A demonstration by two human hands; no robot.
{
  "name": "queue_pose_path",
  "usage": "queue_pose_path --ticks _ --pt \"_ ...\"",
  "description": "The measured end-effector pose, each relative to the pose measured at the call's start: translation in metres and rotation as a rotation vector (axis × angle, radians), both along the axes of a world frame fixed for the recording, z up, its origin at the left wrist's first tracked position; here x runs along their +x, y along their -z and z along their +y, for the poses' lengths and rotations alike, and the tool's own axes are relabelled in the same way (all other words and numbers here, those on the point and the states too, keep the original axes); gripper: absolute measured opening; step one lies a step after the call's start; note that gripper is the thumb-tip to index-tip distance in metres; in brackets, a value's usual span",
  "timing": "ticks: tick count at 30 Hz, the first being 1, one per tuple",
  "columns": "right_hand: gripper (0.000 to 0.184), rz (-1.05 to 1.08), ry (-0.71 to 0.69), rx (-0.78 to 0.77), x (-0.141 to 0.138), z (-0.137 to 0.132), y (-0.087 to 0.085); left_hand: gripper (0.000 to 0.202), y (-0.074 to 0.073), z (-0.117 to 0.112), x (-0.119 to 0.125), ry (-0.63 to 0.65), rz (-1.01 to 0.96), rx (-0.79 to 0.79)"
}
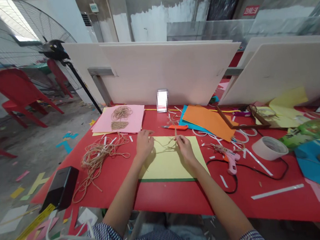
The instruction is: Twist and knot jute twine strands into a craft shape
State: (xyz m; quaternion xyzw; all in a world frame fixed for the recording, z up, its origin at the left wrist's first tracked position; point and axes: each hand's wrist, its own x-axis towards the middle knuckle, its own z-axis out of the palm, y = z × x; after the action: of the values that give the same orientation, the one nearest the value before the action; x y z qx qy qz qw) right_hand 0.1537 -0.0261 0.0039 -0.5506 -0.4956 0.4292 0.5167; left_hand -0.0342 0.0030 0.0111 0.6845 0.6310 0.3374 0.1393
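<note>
My left hand (144, 145) sits at the top left corner of a pale yellow card (169, 163), its fingers close to thin frayed twine strands. My right hand (185, 149) pinches jute twine (174, 133), which stands up from its fingers and trails across the card towards the left hand. A loose heap of jute twine (96, 158) lies to the left on the red table (168, 197). Beyond it, a pink sheet (133, 118) carries a twine coil (121, 113) and a flat twine patch (119, 125). An orange utility knife (175, 127) lies just above the card.
Orange paper (208, 121) overlaps blue paper on the right. A pink glue gun (232, 162) with a black cord, a tape roll (270, 148), white paper strips and a black power adapter (61, 188) lie about the table. White partition boards (170, 73) stand along its far side.
</note>
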Motion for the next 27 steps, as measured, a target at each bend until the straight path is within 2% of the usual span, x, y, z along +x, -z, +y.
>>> queue_pose_path --ticks 3,5,10,13,15,17,19,23,27 --pt "0.033 -0.171 -0.125 0.07 -0.005 -0.003 0.001 0.03 0.005 -0.008 0.025 0.271 -0.123 -0.053" --pt "0.032 -0.304 -0.177 0.091 -0.007 -0.005 0.001 0.041 0.008 -0.014 0.039 0.373 -0.195 -0.165" --pt "0.03 -0.762 -0.213 0.054 -0.01 -0.011 -0.007 0.039 0.014 -0.017 0.048 0.318 -0.294 -0.276" --pt "0.029 -0.968 -0.246 0.027 -0.011 -0.015 -0.014 0.036 0.014 -0.015 0.043 0.301 -0.219 -0.267" --pt "0.028 -1.027 -0.256 0.016 -0.011 -0.016 -0.015 0.036 0.012 -0.014 0.039 0.322 -0.144 -0.231" --pt "0.026 -1.012 -0.256 0.014 -0.01 -0.014 -0.014 0.038 0.01 -0.014 0.037 0.343 -0.086 -0.198" --pt "0.025 -0.908 -0.252 0.017 -0.007 -0.011 -0.011 0.04 0.009 -0.013 0.035 0.359 -0.057 -0.172" --pt "0.028 -0.491 -0.313 -0.03 -0.002 -0.004 -0.006 0.039 0.007 -0.01 0.035 0.357 -0.069 -0.139" --pt "0.034 -0.121 -0.429 -0.148 0.003 -0.003 -0.008 0.033 0.009 -0.008 0.037 0.342 -0.236 -0.111"
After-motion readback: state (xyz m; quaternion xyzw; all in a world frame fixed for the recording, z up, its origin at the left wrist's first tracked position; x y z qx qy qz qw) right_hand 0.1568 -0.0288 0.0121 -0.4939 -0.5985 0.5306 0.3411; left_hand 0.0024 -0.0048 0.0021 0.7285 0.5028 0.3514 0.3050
